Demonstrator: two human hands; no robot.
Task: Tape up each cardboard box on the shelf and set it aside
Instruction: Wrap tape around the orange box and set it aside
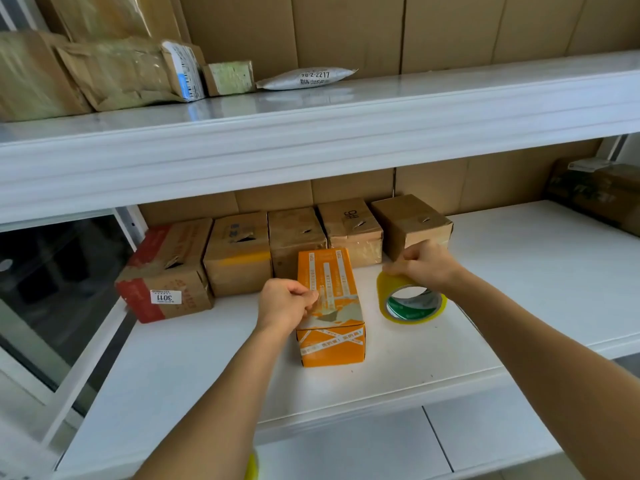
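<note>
An orange cardboard box [329, 306] with white printed tape strips stands lengthwise on the white lower shelf [519, 271]. My left hand [285, 303] presses its thumb and fingers against the box's left top edge. My right hand [424, 261] grips the top of a yellow tape roll [410, 301] with a green-and-white core, standing tilted on the shelf just right of the box. Whether a strip of tape runs between roll and box I cannot tell.
Several brown cardboard boxes [239, 251] line the back of the lower shelf, the leftmost [166, 271] with red tape and a "3011" label. Another brown box [599, 192] sits far right. The upper shelf [311, 133] holds parcels and a white mailer [304, 78].
</note>
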